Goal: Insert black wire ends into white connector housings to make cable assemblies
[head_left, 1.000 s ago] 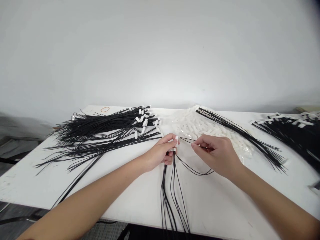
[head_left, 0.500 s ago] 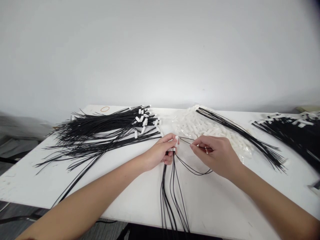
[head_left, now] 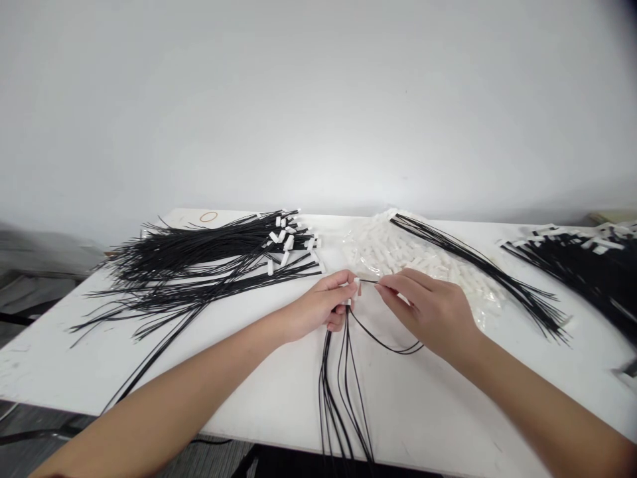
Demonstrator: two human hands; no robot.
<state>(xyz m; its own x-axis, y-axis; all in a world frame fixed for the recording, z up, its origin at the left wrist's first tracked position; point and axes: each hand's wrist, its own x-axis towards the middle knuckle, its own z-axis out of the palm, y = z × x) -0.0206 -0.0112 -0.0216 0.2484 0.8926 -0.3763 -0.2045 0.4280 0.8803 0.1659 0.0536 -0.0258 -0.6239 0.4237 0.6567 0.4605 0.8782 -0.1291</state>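
Observation:
Between its thumb and fingers my left hand pinches a small white connector housing. A second white connector shows just below it, partly hidden by the fingers. Black wires hang from that hand down past the table's front edge. To the right, my right hand is closed on a thin black wire whose end runs to the white housing. I cannot tell whether that end sits inside the housing. A loop of black wire droops between the two hands.
A large bundle of black wires with white connectors lies at the left on the white table. Behind my right hand is a clear bag of white connectors, with loose black wires on it. More wired connectors lie far right.
My right hand has moved slightly left, closer to the white housing. The wire between the hands now looks shorter and straighter. My left hand has tilted a little.

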